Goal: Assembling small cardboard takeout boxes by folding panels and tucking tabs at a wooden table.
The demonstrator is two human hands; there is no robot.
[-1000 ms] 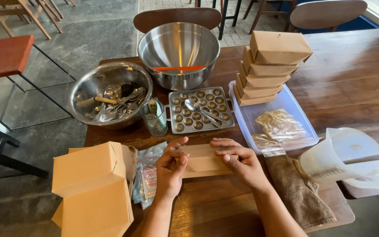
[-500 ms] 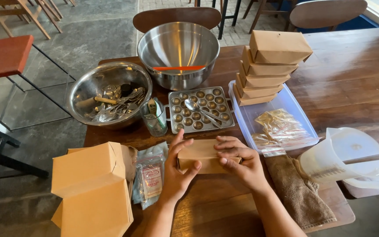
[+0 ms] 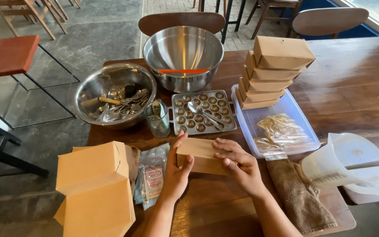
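Left hand and right hand are clamping a cardboard box; a dimpled tray, glass and packets are crowding the wooden table.

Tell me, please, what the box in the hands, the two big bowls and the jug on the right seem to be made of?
The box looks like brown kraft cardboard: matte, with folded edges. The bowls appear to be stainless steel, silvery and reflective. The jug seems to be translucent whitish plastic, since a stick shows dimly through its wall.
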